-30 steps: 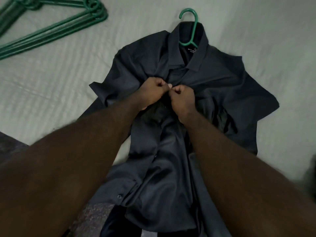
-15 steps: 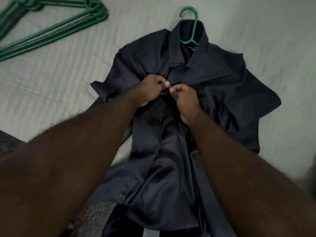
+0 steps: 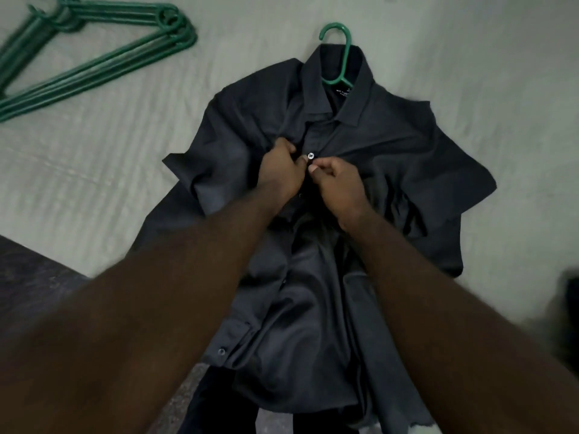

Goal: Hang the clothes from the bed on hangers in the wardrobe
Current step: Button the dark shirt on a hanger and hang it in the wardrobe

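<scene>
The small pale button (image 3: 310,156) now shows through the placket, so it looks fastened. Your left hand (image 3: 280,170) and right hand (image 3: 336,183) each keep a pinching grip on the dark grey shirt (image 3: 391,145), which lies on the bed (image 3: 125,170) over its green plastic hanger (image 3: 346,51), nearly wardrobe-ready.

pretty dim in here, just a bed (image 3: 94,183) with a pale grey-green sheet, faintly ribbed and a bit wrinkled, filling most of the view, plus dark speckled floor (image 3: 31,277) past its near edge, lower left
</scene>
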